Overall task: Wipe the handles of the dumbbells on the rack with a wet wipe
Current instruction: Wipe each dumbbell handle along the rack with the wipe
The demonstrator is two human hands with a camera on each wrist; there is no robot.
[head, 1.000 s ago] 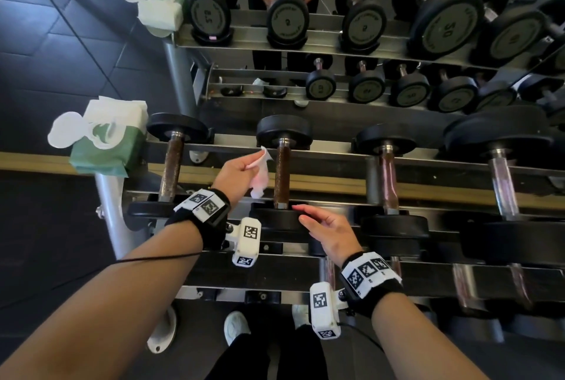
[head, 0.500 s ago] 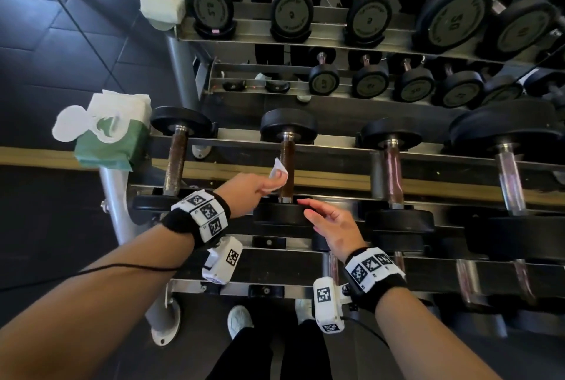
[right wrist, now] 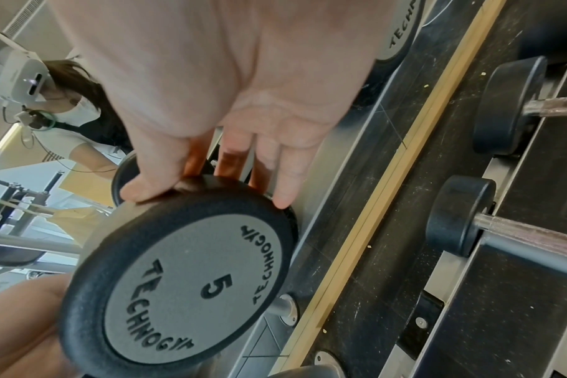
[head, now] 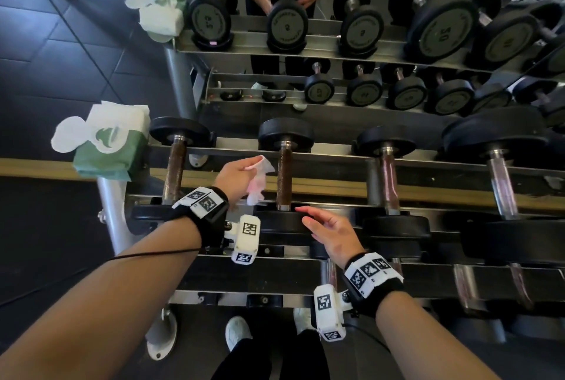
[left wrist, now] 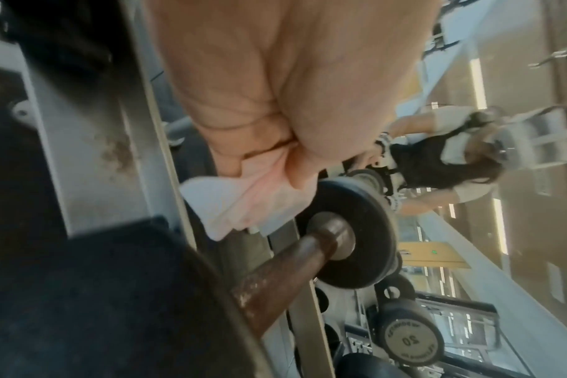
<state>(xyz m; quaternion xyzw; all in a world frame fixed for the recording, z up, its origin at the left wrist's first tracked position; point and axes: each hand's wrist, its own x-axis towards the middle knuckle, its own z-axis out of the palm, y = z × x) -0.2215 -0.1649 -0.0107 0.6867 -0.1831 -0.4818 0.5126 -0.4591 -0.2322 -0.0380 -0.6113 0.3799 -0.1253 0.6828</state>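
L hand (head: 237,176) pinches wipe (head: 259,179) beside handle (head: 283,176).

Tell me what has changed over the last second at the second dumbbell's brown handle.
The left hand, gripping the crumpled white wet wipe, dipped toward the near end of the rusty brown handle half a second ago and has come back up beside its middle; the wipe now hangs just left of it. The right hand stayed with fingers resting on the near black weight head. The dumbbell did not move.

Left hand (head: 237,176) mid-frame, fingers curled, pinching. Right hand (head: 331,234) lower, just right of centre, fingers (right wrist: 283,179) spread and straight, pressing down. Both forearms reaching up from bottom corners.
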